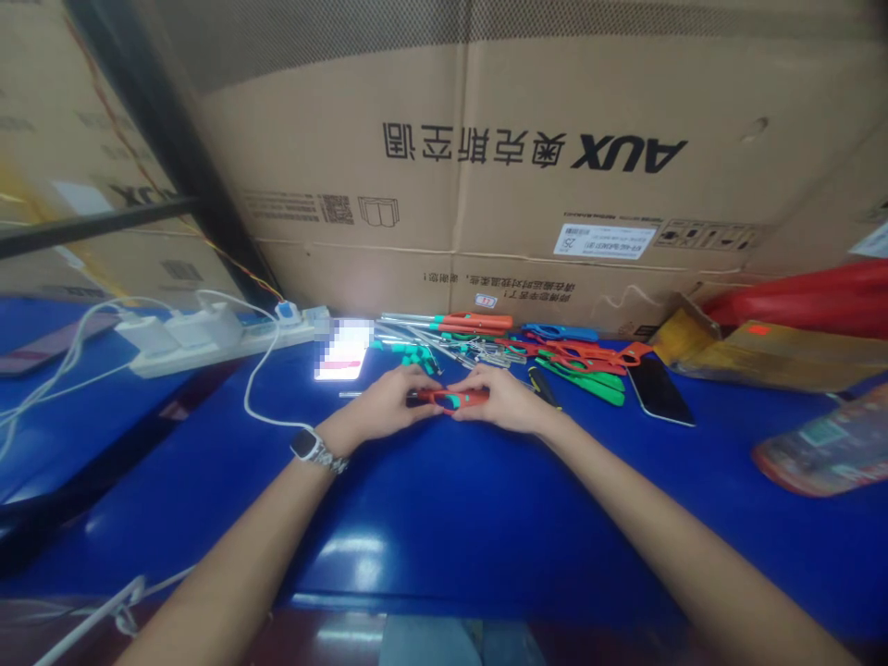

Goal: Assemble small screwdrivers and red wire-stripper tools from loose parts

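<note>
Between both hands is a red lighter body (466,400) with a teal trigger, lying level just above the blue table. My left hand (389,403), wearing a watch, is closed on its dark left end. The fingers of my right hand (510,400) pinch its right end. Right behind the hands lies a pile of metal lighter tubes and small teal pieces (414,355). Assembled red lighters (475,323) lie at the back of it. Loose casings in red (586,352), blue (559,332) and green (586,380) lie to the right.
A lit phone (343,350) lies left of the pile, a dark phone (660,390) to the right. A screwdriver (544,386) is beside my right hand. A white power strip (228,344) with cables stands left. A bottle (825,444) lies right. A big cardboard box (333,277) closes off the back.
</note>
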Available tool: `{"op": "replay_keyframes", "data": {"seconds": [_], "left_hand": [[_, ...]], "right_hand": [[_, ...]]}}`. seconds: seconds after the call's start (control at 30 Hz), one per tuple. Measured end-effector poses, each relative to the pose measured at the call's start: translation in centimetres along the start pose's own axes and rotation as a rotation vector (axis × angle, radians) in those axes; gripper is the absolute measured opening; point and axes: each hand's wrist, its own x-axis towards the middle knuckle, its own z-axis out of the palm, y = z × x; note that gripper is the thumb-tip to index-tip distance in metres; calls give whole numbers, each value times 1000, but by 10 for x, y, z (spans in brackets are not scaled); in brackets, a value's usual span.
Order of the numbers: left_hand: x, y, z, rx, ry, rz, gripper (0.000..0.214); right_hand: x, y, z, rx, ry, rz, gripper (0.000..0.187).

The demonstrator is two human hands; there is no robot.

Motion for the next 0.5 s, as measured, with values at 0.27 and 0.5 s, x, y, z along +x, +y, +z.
{"op": "replay_keyframes", "data": {"seconds": [0.27,0.5], "left_hand": [[0,3,15,197,34,-62,46],[3,7,17,181,14,-60,37]], "right_hand": [[-10,-1,2,-17,15,-25,40],[-11,-1,-6,-31,41,3,15]]}}
